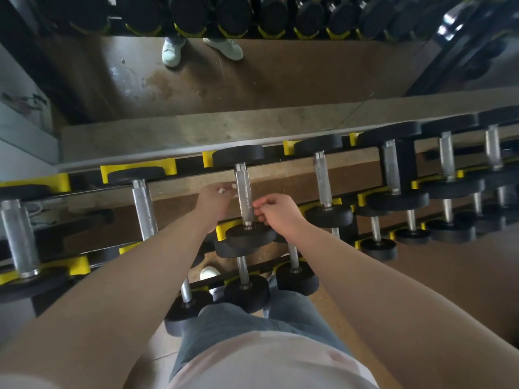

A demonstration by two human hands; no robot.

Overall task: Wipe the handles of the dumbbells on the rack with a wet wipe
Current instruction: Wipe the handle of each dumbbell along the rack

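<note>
Steel, knurled and grey: dumbbell handle on the top tier of the rack, spanning the open gap between front and back rails. Black heads seated in yellow saddles, one saddle per head, so handle bare all round and reachable from both sides.

Left hand just beside the handle's left flank, curled around a bunched white wet wipe, only scraps of it showing past the knuckles. Probably held crumpled to give a thick pad for rubbing the knurling.

Right hand on the opposite flank, near the front head, fingertips curled in at the steel. Cannot tell whether pinching the bar, steadying it against rolling, or merely touching.

Neighbouring handles parked the same way, saddle to saddle. Smaller dumbbells on the tiers below, likewise cradled.
</note>
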